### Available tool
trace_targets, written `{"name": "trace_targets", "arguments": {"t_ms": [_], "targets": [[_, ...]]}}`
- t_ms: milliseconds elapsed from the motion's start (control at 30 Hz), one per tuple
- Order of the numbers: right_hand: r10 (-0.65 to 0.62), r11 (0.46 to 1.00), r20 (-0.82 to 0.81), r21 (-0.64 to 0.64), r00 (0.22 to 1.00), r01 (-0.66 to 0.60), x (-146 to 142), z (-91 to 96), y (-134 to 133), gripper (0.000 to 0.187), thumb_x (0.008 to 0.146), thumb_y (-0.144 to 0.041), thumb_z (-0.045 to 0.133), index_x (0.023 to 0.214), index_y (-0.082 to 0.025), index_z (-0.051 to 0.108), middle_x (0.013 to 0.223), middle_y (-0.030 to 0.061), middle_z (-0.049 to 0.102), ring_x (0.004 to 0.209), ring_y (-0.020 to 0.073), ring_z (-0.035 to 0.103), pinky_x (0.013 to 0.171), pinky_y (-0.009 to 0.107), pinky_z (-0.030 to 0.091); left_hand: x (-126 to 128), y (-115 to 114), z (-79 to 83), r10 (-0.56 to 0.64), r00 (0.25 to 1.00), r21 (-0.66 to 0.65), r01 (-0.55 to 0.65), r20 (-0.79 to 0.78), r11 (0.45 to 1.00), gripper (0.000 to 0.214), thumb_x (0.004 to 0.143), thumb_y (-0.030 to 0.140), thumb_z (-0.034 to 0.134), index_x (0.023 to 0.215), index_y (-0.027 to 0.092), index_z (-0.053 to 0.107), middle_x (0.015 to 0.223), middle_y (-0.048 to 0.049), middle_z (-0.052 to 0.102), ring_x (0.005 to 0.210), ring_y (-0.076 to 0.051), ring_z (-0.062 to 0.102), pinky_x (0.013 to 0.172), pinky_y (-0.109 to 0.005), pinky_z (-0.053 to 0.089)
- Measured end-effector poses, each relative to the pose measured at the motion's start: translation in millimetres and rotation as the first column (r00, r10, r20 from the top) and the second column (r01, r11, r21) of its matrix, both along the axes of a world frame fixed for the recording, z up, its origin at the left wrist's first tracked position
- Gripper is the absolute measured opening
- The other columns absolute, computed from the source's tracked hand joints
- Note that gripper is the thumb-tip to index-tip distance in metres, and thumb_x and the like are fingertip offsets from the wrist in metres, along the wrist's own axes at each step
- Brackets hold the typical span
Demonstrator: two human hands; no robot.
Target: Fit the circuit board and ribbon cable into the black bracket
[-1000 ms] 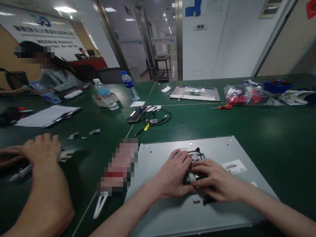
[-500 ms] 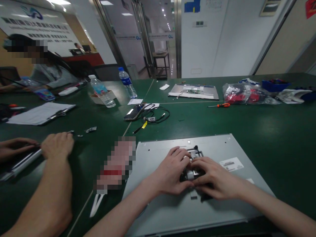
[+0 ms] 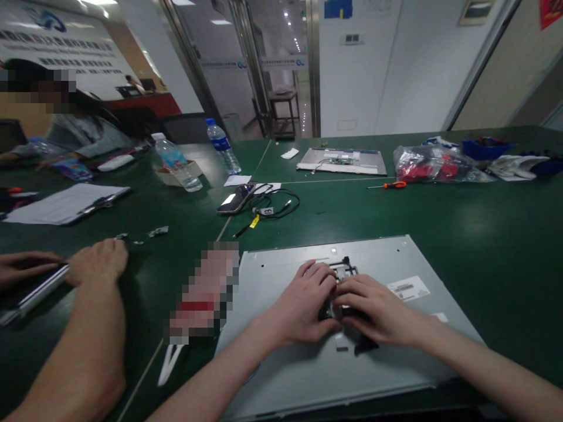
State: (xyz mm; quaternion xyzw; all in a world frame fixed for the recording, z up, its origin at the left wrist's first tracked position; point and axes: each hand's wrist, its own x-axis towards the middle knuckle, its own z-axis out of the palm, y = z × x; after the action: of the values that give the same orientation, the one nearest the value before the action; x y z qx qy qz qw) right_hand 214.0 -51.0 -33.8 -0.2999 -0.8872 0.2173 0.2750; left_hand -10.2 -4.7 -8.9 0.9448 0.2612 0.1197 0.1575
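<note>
A large flat panel with a grey metal back, like a display panel, lies in front of me on the table. My left hand and my right hand meet over its middle. Their fingers are curled together around a small dark part, mostly hidden by the fingers, so I cannot tell its kind. A thin black frame shows just beyond my fingertips. Another black piece pokes out under my right hand. A white label is stuck on the panel to the right.
On the left another person's hand holds a silver bar. A pixelated pink item lies beside the panel. Farther back are a phone, a black cable, bottles, an orange screwdriver and a second panel.
My right hand's fingers have shifted a little and now cover more of the dark part. My left hand stays nearly in place. The whole view has drifted slightly.
</note>
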Motion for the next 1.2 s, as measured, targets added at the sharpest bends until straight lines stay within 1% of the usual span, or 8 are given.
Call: {"name": "trace_targets", "arguments": {"t_ms": [200,333,533,700,833,1000,1100,1200], "targets": [[-0.119,0.992,-0.047,-0.035,0.992,0.118,-5,-10.9,-1,0.032,0.087,-0.012,0.062,0.117,-0.02,0.056,0.126,0.0121,0.06,0.117,0.0274,0.055,0.1,0.046,0.048,5,1,-0.3,0.024,1.0,0.012,-0.024,-0.017,1.0,0.058,0.075,0.047,0.08,0.119,0.02,0.053,0.124,-0.0112,0.06,0.122,-0.034,0.052,0.118,-0.057,0.031],[-0.138,0.99,-0.05,-0.047,0.989,0.135,-7,-15.1,-1,0.029,0.085,-0.012,0.063,0.112,-0.02,0.055,0.129,0.0126,0.058,0.118,0.0282,0.053,0.1,0.047,0.048,8,2,1.5,0.029,0.999,0.011,-0.028,-0.03,1.0,0.061,0.074,0.05,0.081,0.119,0.018,0.053,0.124,-0.0122,0.06,0.124,-0.035,0.052,0.118,-0.058,0.031],[-0.167,0.984,-0.017,-0.071,0.986,0.166,-2,-13.3,1,0.032,0.083,-0.014,0.066,0.112,-0.02,0.054,0.135,0.0132,0.053,0.124,0.0298,0.05,0.104,0.05,0.046,11,4,5.4,0.048,0.998,0.026,-0.047,-0.036,0.999,0.065,0.073,0.053,0.082,0.119,0.018,0.053,0.124,-0.0125,0.06,0.127,-0.036,0.05,0.12,-0.058,0.028],[-0.181,0.98,-0.006,-0.085,0.984,0.18,2,-14.6,6,0.041,0.083,-0.016,0.067,0.121,-0.02,0.052,0.139,0.0145,0.049,0.128,0.0309,0.046,0.107,0.052,0.044,13,7,7.5,-0.015,1.0,0.0,0.015,0.012,1.0,0.052,0.082,0.043,0.076,0.123,0.021,0.052,0.129,-0.0118,0.059,0.126,-0.033,0.051,0.118,-0.056,0.032],[-0.184,0.981,0.015,-0.056,0.983,0.184,6,-11.3,7,0.049,0.086,-0.018,0.066,0.131,-0.02,0.048,0.145,0.0153,0.046,0.134,0.0317,0.041,0.113,0.053,0.039,15,9,7.3,-0.043,0.999,0.006,0.043,0.033,0.999,0.046,0.085,0.035,0.072,0.125,0.022,0.053,0.138,-0.012,0.054,0.133,-0.033,0.048,0.12,-0.056,0.03],[-0.164,0.984,0.027,-0.063,0.986,0.166,16,-5.4,8,0.045,0.086,-0.02,0.067,0.128,-0.02,0.05,0.147,0.0135,0.045,0.136,0.0296,0.04,0.115,0.048,0.038,19,10,6.8,-0.037,0.999,0.019,0.037,-0.002,0.999,0.05,0.083,0.031,0.072,0.129,0.023,0.054,0.141,-0.012,0.052,0.136,-0.035,0.044,0.121,-0.06,0.027],[-0.165,0.984,0.024,-0.06,0.986,0.166,21,-3.4,10,0.047,0.086,-0.02,0.067,0.129,-0.02,0.051,0.146,0.0128,0.047,0.135,0.0292,0.042,0.115,0.048,0.038,20,10,6.2,-0.031,0.999,0.018,0.031,-0.019,0.999,0.054,0.082,0.032,0.074,0.131,0.023,0.053,0.142,-0.0119,0.052,0.137,-0.035,0.043,0.122,-0.06,0.027],[-0.186,0.982,0.002,-0.045,0.983,0.186,25,-1.7,11,0.042,0.086,-0.019,0.067,0.125,-0.021,0.054,0.142,0.0116,0.05,0.132,0.0286,0.044,0.114,0.049,0.039,21,10,5.5,-0.023,0.999,0.018,0.024,-0.034,1.0,0.055,0.08,0.033,0.076,0.129,0.022,0.054,0.141,-0.0124,0.052,0.137,-0.036,0.043,0.122,-0.06,0.026]]}}
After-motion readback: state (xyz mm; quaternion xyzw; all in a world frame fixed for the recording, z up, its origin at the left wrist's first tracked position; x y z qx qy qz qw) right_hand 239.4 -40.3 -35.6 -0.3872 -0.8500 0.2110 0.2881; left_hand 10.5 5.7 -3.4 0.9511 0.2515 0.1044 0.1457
